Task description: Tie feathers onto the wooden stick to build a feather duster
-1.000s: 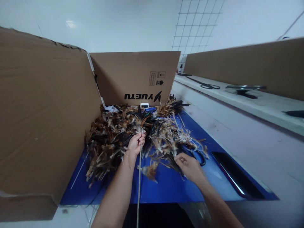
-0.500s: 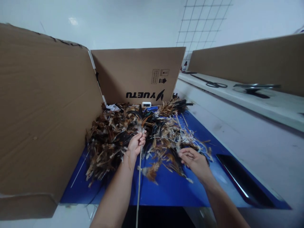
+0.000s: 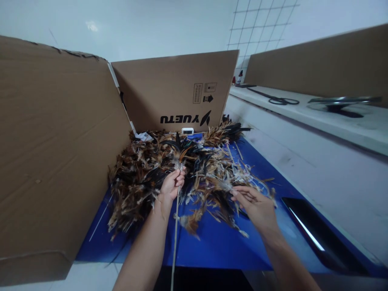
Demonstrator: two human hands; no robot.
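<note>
My left hand (image 3: pixel 174 182) is closed round a thin pale stick (image 3: pixel 175 238), which runs down past the table's front edge. Dark and orange-brown feathers (image 3: pixel 179 151) fan out at the stick's top, just above my fingers. To the right, my right hand (image 3: pixel 256 204) pinches a brown feather (image 3: pixel 226 185) by its end, over the loose feathers. A large heap of brown and black feathers (image 3: pixel 130 190) spreads behind and left of my left hand. One orange-brown feather (image 3: pixel 190 222) lies on the blue tabletop (image 3: pixel 218 252) between my hands.
Cardboard panels stand at the left (image 3: pixel 60 153) and at the back (image 3: pixel 145 89). A small white device (image 3: pixel 187 131) sits before the back panel. A black phone-like slab (image 3: pixel 321 234) lies at the right. Scissors (image 3: pixel 281 100) rest on the white ledge (image 3: pixel 321 123).
My right hand has shifted slightly right, and a brown feather now shows clearly at its fingertips. My left hand keeps its grip on the stick. The camera view has tilted a little.
</note>
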